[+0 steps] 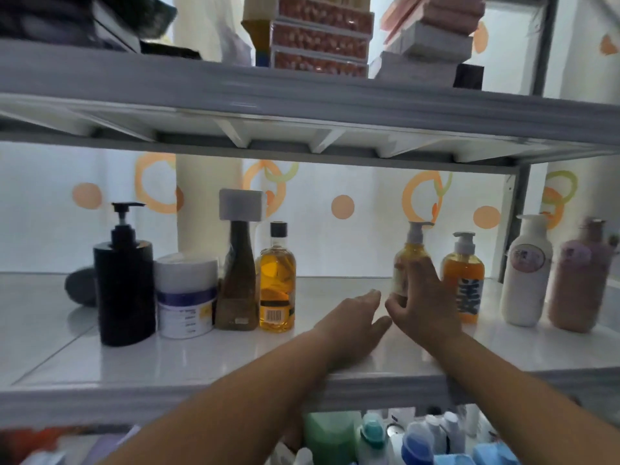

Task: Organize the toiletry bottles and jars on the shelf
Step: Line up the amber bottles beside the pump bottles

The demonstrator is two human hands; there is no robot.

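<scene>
On the white middle shelf [208, 357], my right hand [423, 298] is shut on a yellow pump bottle [410, 255] and hides its lower half. My left hand [354, 318] lies open on the shelf just left of it, fingers spread, holding nothing. To the right stand an orange pump bottle [464, 273], a white lotion bottle [526, 273] and a pink bottle [578, 280]. At the left stand a black pump dispenser [124, 283], a white jar [186, 297], a brown bottle with a square cap [237, 280] and an amber bottle with a black cap [277, 283].
The upper shelf [302, 95] hangs low overhead, loaded with stacked boxes [322, 35]. A dark round object [80, 285] lies behind the black dispenser. The lower shelf holds several blue and green bottles [416, 441]. A grey upright post [516, 223] stands behind the orange bottle.
</scene>
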